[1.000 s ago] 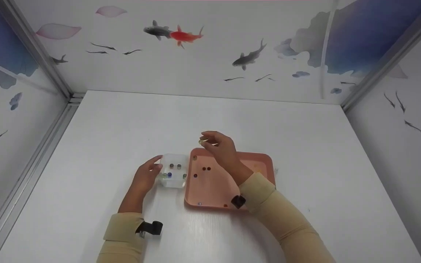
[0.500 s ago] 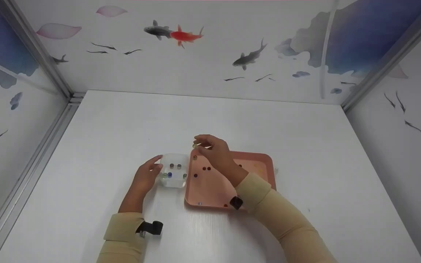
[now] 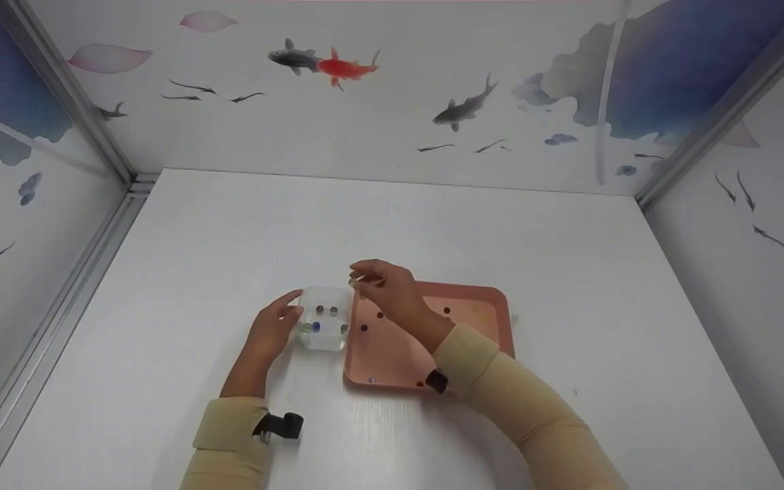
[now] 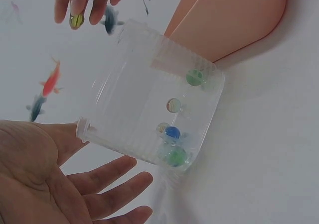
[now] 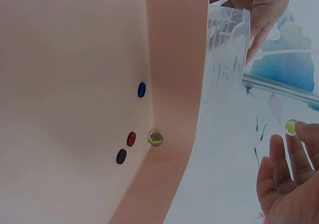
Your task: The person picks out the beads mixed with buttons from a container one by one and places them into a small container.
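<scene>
My right hand pinches a clear marble with a yellow-green core between thumb and finger. It is above the far left corner of the pink tray, near a clear plastic container. Inside the container lie several glass marbles, among them a blue marble and a green marble. My left hand rests at the container's left side, thumb and fingertips at its rim and wall, fingers fairly straight.
In the tray lie a blue button, a red button, a dark button and a clear yellow marble by the wall. The white table meets a wall printed with fish.
My right hand has moved left and nearer, carrying the marble from above the tray's far edge towards the container. The left hand and container stay put.
</scene>
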`<move>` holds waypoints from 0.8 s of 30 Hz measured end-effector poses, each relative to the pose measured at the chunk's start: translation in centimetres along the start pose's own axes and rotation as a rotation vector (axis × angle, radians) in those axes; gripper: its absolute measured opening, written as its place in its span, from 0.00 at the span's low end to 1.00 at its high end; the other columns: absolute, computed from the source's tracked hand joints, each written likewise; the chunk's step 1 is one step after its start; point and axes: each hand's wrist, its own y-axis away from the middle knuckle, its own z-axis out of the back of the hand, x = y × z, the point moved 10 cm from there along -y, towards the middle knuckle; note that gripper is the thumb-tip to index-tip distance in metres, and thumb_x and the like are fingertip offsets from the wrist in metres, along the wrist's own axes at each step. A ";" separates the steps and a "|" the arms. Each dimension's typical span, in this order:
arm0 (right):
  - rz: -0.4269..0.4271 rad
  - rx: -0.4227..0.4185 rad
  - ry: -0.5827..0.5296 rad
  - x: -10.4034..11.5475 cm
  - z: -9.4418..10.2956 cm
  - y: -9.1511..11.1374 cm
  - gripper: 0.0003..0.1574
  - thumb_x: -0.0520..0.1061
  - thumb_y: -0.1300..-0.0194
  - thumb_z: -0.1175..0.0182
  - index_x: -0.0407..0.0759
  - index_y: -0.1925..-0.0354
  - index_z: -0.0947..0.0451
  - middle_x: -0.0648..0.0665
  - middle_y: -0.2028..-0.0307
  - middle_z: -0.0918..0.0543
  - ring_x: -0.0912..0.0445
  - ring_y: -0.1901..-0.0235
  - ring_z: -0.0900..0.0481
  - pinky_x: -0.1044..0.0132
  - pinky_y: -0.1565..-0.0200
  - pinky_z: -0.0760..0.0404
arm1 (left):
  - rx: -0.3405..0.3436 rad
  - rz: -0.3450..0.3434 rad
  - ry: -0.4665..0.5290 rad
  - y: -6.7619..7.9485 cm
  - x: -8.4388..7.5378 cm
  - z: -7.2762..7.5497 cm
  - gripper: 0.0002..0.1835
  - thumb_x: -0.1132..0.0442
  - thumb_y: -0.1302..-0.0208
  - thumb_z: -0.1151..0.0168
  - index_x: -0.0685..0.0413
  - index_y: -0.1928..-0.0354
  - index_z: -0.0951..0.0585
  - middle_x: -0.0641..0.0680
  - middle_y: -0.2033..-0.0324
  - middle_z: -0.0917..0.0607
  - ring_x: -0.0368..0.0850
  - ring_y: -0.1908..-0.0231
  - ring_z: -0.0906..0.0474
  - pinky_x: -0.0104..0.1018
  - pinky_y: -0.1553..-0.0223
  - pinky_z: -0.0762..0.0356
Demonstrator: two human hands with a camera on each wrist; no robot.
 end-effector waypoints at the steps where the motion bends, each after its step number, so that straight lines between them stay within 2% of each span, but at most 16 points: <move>1: -0.004 0.006 0.005 0.0 -0.1 0.0 0.18 0.42 0.32 0.40 0.45 0.44 0.22 0.47 0.55 0.16 0.53 0.60 0.17 0.64 0.71 0.17 | -0.001 -0.001 -0.001 0.0 0.0 0.0 0.25 0.57 0.24 0.54 0.49 0.28 0.37 0.65 0.37 0.28 0.63 0.34 0.37 0.57 0.35 0.38; 3: -0.011 0.016 0.011 0.0 -0.4 0.0 0.18 0.43 0.32 0.40 0.46 0.44 0.22 0.48 0.55 0.16 0.54 0.61 0.17 0.59 0.72 0.17 | -0.004 -0.002 0.000 0.0 0.0 0.0 0.25 0.57 0.24 0.54 0.50 0.28 0.37 0.65 0.37 0.28 0.62 0.34 0.36 0.57 0.35 0.38; 6: -0.004 0.024 0.016 0.1 -0.7 0.0 0.18 0.41 0.32 0.40 0.45 0.45 0.21 0.48 0.55 0.16 0.56 0.60 0.18 0.57 0.63 0.16 | -0.006 -0.002 -0.004 0.0 0.0 0.0 0.25 0.57 0.24 0.54 0.49 0.28 0.37 0.65 0.37 0.28 0.62 0.34 0.37 0.57 0.35 0.38; 8: 0.007 0.032 0.018 0.2 -0.9 0.0 0.18 0.40 0.33 0.40 0.44 0.45 0.21 0.48 0.55 0.16 0.56 0.59 0.18 0.58 0.57 0.16 | -0.007 -0.001 -0.004 0.0 0.0 0.0 0.25 0.57 0.24 0.54 0.49 0.28 0.37 0.65 0.36 0.28 0.62 0.34 0.37 0.58 0.35 0.38; 11: 0.038 0.048 0.041 0.5 -1.2 0.0 0.17 0.39 0.33 0.40 0.44 0.45 0.21 0.47 0.55 0.16 0.57 0.56 0.18 0.64 0.53 0.19 | -0.009 -0.004 0.005 0.1 0.0 0.0 0.25 0.57 0.24 0.54 0.50 0.28 0.37 0.65 0.37 0.28 0.62 0.34 0.36 0.57 0.36 0.37; 17: 0.079 0.095 0.070 0.7 -2.2 -0.1 0.17 0.39 0.32 0.40 0.43 0.46 0.21 0.46 0.54 0.16 0.55 0.54 0.18 0.64 0.52 0.19 | -0.013 -0.007 0.015 0.2 0.0 0.1 0.25 0.57 0.25 0.53 0.51 0.29 0.36 0.65 0.39 0.26 0.62 0.35 0.34 0.57 0.38 0.33; 24: 0.063 0.136 0.112 0.6 -2.9 -0.1 0.17 0.40 0.32 0.40 0.46 0.45 0.21 0.50 0.54 0.16 0.58 0.53 0.19 0.61 0.49 0.21 | -0.011 0.008 0.023 0.2 0.1 0.0 0.25 0.57 0.25 0.52 0.50 0.29 0.36 0.64 0.38 0.27 0.61 0.35 0.35 0.57 0.37 0.35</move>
